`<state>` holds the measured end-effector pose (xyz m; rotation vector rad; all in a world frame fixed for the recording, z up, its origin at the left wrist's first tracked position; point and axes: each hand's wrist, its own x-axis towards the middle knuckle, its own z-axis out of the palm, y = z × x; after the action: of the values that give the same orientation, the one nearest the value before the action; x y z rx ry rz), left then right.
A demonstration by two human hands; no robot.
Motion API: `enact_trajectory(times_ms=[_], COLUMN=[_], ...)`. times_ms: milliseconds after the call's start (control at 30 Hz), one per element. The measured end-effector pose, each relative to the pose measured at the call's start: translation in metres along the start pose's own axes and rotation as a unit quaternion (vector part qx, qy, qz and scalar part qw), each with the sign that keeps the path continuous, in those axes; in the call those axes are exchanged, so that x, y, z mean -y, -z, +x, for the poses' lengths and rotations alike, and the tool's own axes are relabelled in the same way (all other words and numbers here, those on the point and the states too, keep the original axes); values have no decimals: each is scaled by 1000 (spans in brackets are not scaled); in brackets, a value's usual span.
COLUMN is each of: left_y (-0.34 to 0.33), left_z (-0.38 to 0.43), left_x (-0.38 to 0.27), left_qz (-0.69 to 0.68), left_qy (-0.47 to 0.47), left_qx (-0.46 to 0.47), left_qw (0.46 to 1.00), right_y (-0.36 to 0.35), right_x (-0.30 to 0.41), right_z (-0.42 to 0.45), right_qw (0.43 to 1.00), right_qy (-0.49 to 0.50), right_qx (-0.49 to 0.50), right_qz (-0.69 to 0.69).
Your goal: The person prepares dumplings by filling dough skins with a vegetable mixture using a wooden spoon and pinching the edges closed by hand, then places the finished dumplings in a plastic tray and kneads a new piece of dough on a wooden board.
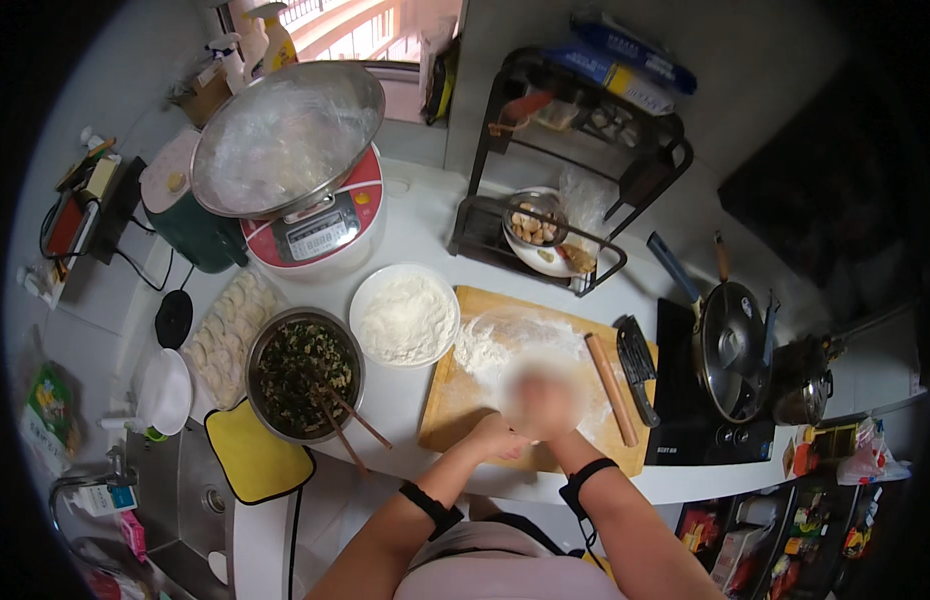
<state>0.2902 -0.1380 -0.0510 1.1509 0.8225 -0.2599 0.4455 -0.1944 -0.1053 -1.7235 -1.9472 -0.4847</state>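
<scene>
Both my hands are together over the near part of a floured wooden cutting board (444,390). My left hand (499,436) has bent fingers beside a small pale bit, perhaps dough; whether it grips this is unclear. A blur covers most of my right hand (546,405), so its fingers and anything in them are hidden. Loose flour (480,349) lies on the board. To the right are a wooden rolling pin (612,390) and a black cleaver (636,364). A white bowl of flour (405,316) and a metal bowl of chopped green filling (304,373) with chopsticks (352,420) stand left.
Rows of dumplings (231,334) lie left of the filling. A yellow cloth (261,457) hangs at the counter edge by the sink (184,487). A rice cooker (360,240) bears a large covered metal bowl (285,139). Behind the board stands a black rack (476,214); rightward, a lidded pan (735,352) sits on the stove.
</scene>
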Motion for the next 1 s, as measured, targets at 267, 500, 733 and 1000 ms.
enact_trajectory(times_ms=[267, 500, 733, 1000], left_y=[-2, -24, -5, -8], left_z=[38, 41, 21, 17], left_x=[9, 30, 16, -15], left_qz=[108, 52, 101, 192], left_qy=[-180, -204, -226, -286], left_qx=[-220, -170, -104, -256], left_qw=[953, 963, 963, 903], right_y=[22, 34, 13, 39], right_x=[-46, 14, 17, 1], right_z=[-54, -7, 1, 26], right_qw=[977, 931, 951, 984], right_qy=[-198, -246, -240, -117], right_qx=[77, 252, 155, 91], right_qz=[-32, -98, -116, -104])
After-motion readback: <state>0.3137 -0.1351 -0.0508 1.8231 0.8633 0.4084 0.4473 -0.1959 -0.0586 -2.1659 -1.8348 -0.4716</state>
